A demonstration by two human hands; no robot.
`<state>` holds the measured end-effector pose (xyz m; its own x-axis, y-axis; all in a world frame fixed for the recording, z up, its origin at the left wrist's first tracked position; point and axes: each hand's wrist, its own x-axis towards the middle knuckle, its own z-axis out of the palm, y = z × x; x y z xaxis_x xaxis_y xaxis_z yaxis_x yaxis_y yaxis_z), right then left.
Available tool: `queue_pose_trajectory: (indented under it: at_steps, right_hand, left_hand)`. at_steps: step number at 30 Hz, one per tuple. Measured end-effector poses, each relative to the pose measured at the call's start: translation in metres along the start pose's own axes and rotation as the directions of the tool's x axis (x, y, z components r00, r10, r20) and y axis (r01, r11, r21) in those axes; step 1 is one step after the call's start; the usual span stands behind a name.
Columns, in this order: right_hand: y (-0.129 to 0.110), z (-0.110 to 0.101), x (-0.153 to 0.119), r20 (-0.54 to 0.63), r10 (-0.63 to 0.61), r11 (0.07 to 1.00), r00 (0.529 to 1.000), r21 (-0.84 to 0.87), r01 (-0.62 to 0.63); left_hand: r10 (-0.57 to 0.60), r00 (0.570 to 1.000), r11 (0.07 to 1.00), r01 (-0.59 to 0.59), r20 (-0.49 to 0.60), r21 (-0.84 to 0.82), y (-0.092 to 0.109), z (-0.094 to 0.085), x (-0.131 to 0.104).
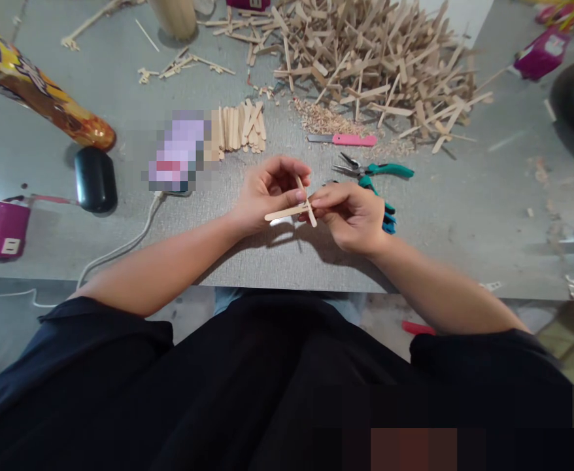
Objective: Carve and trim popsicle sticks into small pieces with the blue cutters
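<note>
Both hands meet above the front of the grey table, fingers pinched on small wooden craft sticks. My left hand (266,191) is closed, its thumb and fingertips on the craft sticks (285,213), which cross one another. From the right, my right hand (350,212) pinches the crossing; its fingertips hide part of the joint. Just beyond my right hand lie green-handled pliers (389,170), jaws to the left. A pink-handled craft knife (353,140) rests behind them. Behind my left hand is a row of flat craft sticks (235,127).
A big heap of craft sticks (365,59) covers the back, with wood shavings (323,118) before it. On the left are a phone (176,150) with a white cable (137,239), a black case (95,180), a yellow tube packet (46,85) and a purple box (2,229).
</note>
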<state>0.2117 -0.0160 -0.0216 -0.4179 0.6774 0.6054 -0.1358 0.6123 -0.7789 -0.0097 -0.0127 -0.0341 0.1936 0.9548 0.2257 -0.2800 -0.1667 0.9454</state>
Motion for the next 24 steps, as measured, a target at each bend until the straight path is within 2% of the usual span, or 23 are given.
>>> queue_pose_trajectory:
  at_steps: [3, 5, 12, 19, 24]
  right_hand:
    - [-0.003, -0.001, -0.005, -0.02, 0.114, 0.992, 0.993, -0.045, -0.115]
    - [-0.001, -0.002, -0.008, -0.069, 0.149, 0.982, 0.986, -0.109, -0.156]
    - [0.007, -0.006, -0.006, -0.216, 0.114, 0.948, 0.97, -0.267, -0.171]
    - [0.003, -0.005, 0.004, -0.185, 0.07, 0.962, 0.98, -0.248, -0.116]
    - [0.003, -0.004, 0.004, -0.193, 0.149, 0.943, 0.97, -0.266, -0.198]
  left_hand:
    - [-0.083, 0.994, 0.995, 0.08, -0.069, -0.052, 0.006, 0.003, -0.003]
    - [-0.142, 0.988, 0.984, 0.134, -0.055, -0.119, 0.008, 0.005, -0.005]
    - [-0.318, 0.947, 0.93, 0.319, 0.036, -0.181, 0.02, 0.014, -0.014]
    - [-0.229, 0.972, 0.969, 0.232, 0.043, -0.086, 0.021, 0.018, -0.015]
    - [-0.18, 0.984, 0.983, 0.18, 0.004, -0.028, 0.021, 0.019, -0.014]
